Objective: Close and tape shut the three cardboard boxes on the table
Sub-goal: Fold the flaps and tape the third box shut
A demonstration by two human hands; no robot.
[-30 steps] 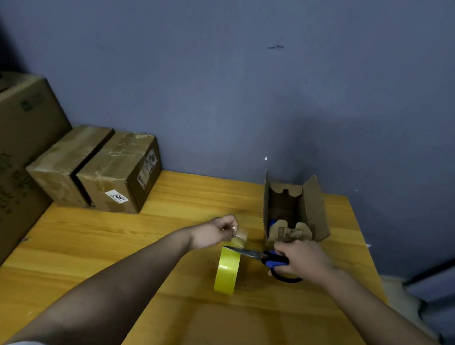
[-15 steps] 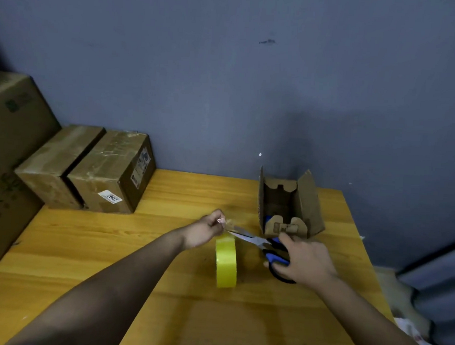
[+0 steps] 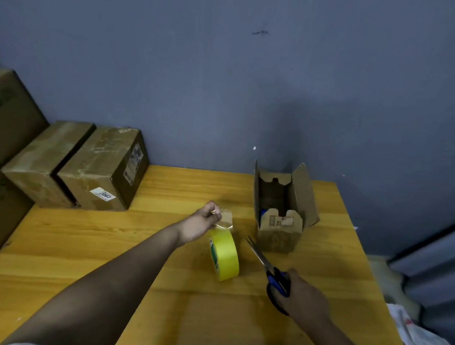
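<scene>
A small cardboard box (image 3: 279,235) stands on the wooden table (image 3: 83,243) at the right, its top flaps open. Two closed boxes wrapped in clear tape, one (image 3: 38,168) beside the other (image 3: 101,170), sit at the back left against the wall. A yellow tape roll (image 3: 226,255) stands on edge mid-table. My left hand (image 3: 204,220) pinches a short clear strip of tape (image 3: 224,220) just above the roll. My right hand (image 3: 301,297) grips blue-handled scissors (image 3: 266,268), blades slightly apart and pointing toward the roll, to the right of it.
A large cardboard carton (image 3: 1,145) stands at the left edge beside the table. The blue-grey wall (image 3: 253,80) runs along the table's back. White cloth (image 3: 423,341) lies off the table's right side, near the floor.
The scissors have pulled back to the right, away from the tape. The strip in my left hand now looks separate from the roll, which has turned a little.
</scene>
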